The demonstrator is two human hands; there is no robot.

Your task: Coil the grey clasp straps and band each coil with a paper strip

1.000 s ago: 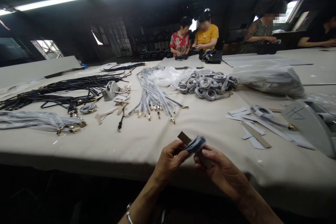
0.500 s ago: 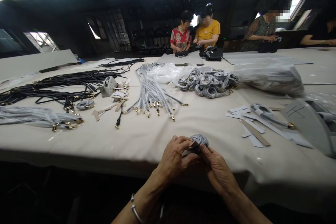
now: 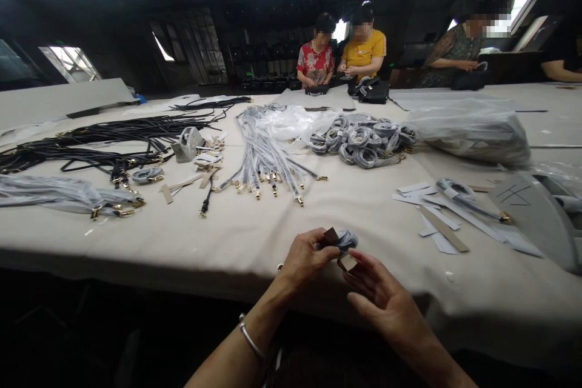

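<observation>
My left hand [image 3: 305, 257] pinches a small coiled grey strap [image 3: 346, 239] at the near edge of the cloth-covered table [image 3: 236, 236]. A brown paper strip [image 3: 331, 235] wraps round the coil, and its free end [image 3: 348, 262] sticks out towards my right hand [image 3: 379, 291]. The right hand's fingers curl around that end of the strip from below. Both hands hover just above the table's front edge.
Loose grey straps with gold clasps [image 3: 268, 163] lie mid-table, coiled grey straps [image 3: 364, 139] in a heap behind. Black straps [image 3: 91, 145] and a tape dispenser [image 3: 187, 144] are left. Paper strips [image 3: 436, 218] and a grey plastic piece [image 3: 536, 212] lie right. Several people [image 3: 345, 54] work at the far side.
The coil has stayed in my hands while I turn it. The brown strip went from standing up to being folded round the coil, and my right hand has dropped lower.
</observation>
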